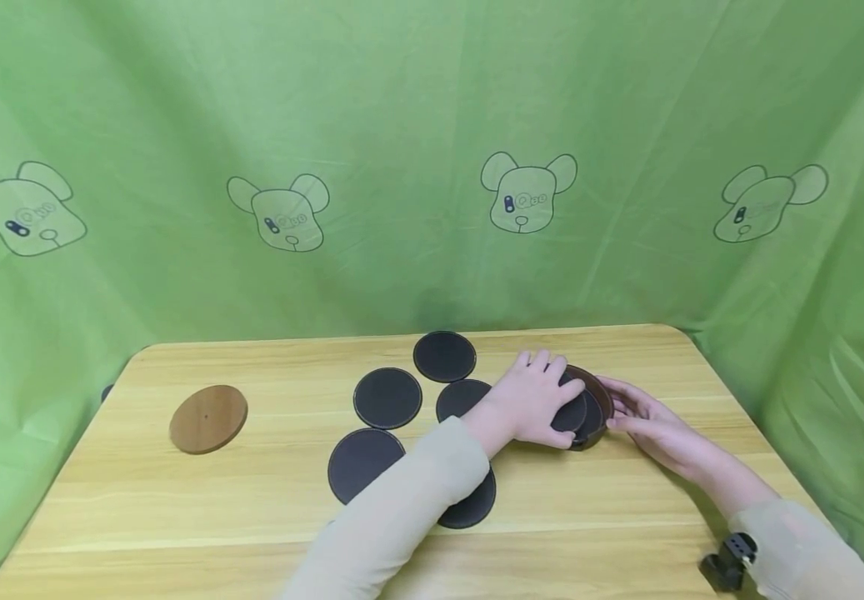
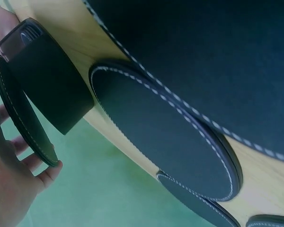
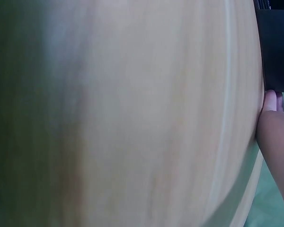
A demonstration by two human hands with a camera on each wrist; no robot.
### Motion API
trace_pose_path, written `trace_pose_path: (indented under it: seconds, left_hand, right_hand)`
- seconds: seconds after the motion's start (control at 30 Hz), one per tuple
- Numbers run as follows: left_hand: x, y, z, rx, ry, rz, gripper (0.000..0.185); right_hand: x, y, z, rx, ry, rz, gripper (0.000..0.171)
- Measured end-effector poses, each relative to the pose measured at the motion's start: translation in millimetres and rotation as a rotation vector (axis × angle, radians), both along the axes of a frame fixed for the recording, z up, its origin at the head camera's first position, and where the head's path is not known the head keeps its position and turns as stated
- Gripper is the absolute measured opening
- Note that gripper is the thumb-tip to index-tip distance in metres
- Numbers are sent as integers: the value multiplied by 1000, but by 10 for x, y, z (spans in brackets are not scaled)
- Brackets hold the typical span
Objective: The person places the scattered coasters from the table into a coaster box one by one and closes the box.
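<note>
In the head view my left hand [image 1: 536, 402] pinches a round black coaster [image 1: 572, 414] by its edge, tilted at the mouth of a dark coaster holder [image 1: 604, 400]. The left wrist view shows the fingers spread along the rim of this stitched coaster [image 2: 26, 116], beside the wall of the holder [image 2: 57, 80]. More coasters sit inside the holder, partly hidden by the hand. My right hand [image 1: 652, 429] grips the holder's right side, fingers and thumb at its wall. In the right wrist view the thumb [image 3: 270, 100] is at the holder's edge.
Several black coasters lie flat on the wooden table [image 1: 177, 517], including one at the back [image 1: 444, 357], one at left [image 1: 388, 398] and one partly under the left forearm [image 1: 469, 504]. A brown wooden disc [image 1: 209, 419] lies far left. Green curtain [image 1: 402, 275] surrounds the table.
</note>
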State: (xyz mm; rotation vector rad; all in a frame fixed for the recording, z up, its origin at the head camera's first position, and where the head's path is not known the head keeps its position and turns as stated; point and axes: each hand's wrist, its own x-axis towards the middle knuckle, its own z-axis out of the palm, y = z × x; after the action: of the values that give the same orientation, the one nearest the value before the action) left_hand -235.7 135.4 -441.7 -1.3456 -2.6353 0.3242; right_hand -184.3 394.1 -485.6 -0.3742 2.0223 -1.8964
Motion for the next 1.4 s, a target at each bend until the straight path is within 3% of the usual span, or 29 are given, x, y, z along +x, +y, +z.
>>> trace_pose_path:
  seconds: [0.67, 0.9, 1.4]
  left_hand:
    - [-21, 206, -53, -3, -43, -4, 72]
    - [-50, 195, -43, -11, -87, -38, 69]
    - [-46, 223, -50, -61, -83, -68, 65]
  right_hand:
    - [1, -4, 6, 16, -17, -2, 65]
    - [0, -4, -2, -2, -5, 5, 63]
    - [4, 8, -16, -29, 20, 24, 60]
